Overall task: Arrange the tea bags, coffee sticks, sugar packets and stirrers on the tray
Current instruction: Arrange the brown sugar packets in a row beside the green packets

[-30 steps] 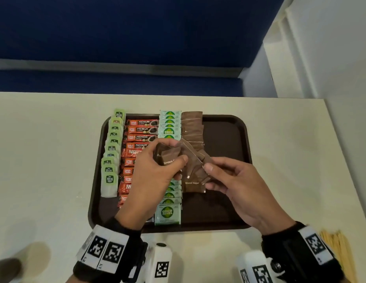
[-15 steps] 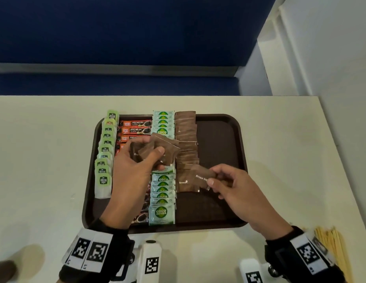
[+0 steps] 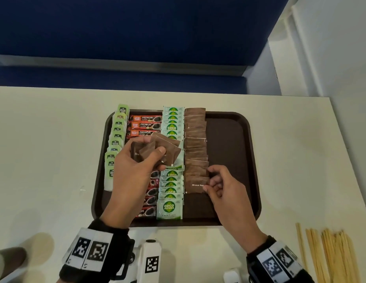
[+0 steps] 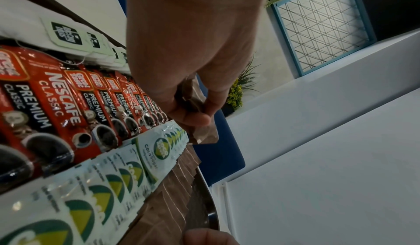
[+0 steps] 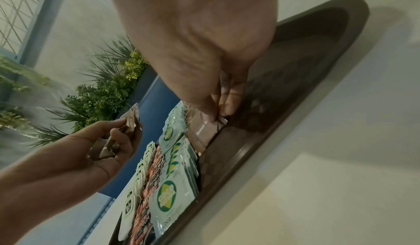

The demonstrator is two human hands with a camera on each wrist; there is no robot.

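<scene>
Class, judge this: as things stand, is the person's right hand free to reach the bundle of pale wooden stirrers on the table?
Probably not yet. The right hand pinches a brown sugar packet on the dark brown tray; nothing lies between it and the wooden stirrers.

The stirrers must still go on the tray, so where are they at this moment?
In the head view, the wooden stirrers lie in a loose bundle on the table, off the tray, past its near right corner and just beyond the right hand.

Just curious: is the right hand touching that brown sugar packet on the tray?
Touching. The right wrist view shows the right hand pinching the brown sugar packet's edge.
</scene>
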